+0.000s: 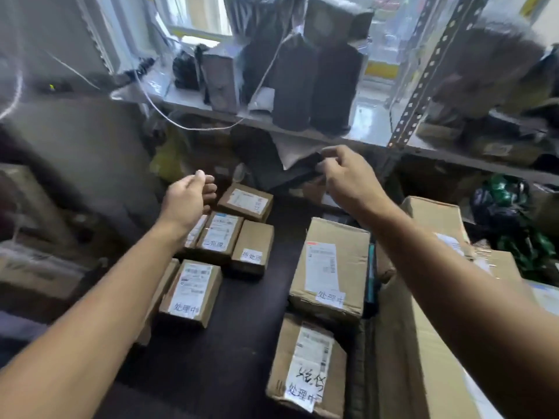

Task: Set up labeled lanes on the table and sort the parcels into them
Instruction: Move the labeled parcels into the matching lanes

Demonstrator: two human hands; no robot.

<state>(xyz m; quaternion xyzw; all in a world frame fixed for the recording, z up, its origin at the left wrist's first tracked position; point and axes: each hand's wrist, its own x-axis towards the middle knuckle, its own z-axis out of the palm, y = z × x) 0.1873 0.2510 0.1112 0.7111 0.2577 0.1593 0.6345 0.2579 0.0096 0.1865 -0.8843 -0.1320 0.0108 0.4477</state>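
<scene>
Several brown cardboard parcels with white shipping labels and handwritten tags lie on the dark table (242, 322). Small boxes sit in a left group, one at the near end (190, 293), one at the far end (245, 202). Two larger boxes lie right of centre, a far one (331, 267) and a near one (308, 365). My left hand (189, 201) hovers above the small boxes, fingers loosely curled, holding nothing. My right hand (344, 173) is raised past the far table edge, its fingertips pinching the corner of a dark flat parcel (290, 173) under the shelf.
A big cardboard box (423, 343) fills the right side under my right forearm. A metal shelf (348, 137) behind the table carries dark wrapped packages and a white cable. A yellow bag (169, 158) and more boxes stand at the left.
</scene>
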